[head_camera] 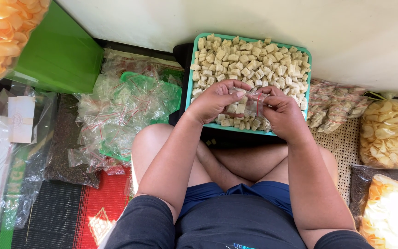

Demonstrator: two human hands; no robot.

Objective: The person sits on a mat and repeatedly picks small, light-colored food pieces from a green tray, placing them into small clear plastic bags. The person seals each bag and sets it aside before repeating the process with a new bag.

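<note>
1. We see a big pale wall (346, 41) at the top, and a woven mat (61, 216) in red, black and green on the floor under us.
2. We sit with crossed legs, and a teal tray (190, 87) rests just past our knees. It is full of small pale snack cubes (254, 60).
3. To the left of the tray lies a big heap of empty clear little bags (120, 110) with red strips. A green box (61, 55) stands behind the heap.
4. To the right lie filled little bags (335, 106) and a big bag of yellow chips (387, 133).
5. Our left hand (215, 100) and our right hand (282, 113) are over the near part of the tray, close together.
6. Both hands pinch one small clear bag (254, 103) between them. The left fingers curl over its left side, and the right fingers grip its right edge.
7. The small bag has a few snack cubes inside and hangs just above the tray.
</note>
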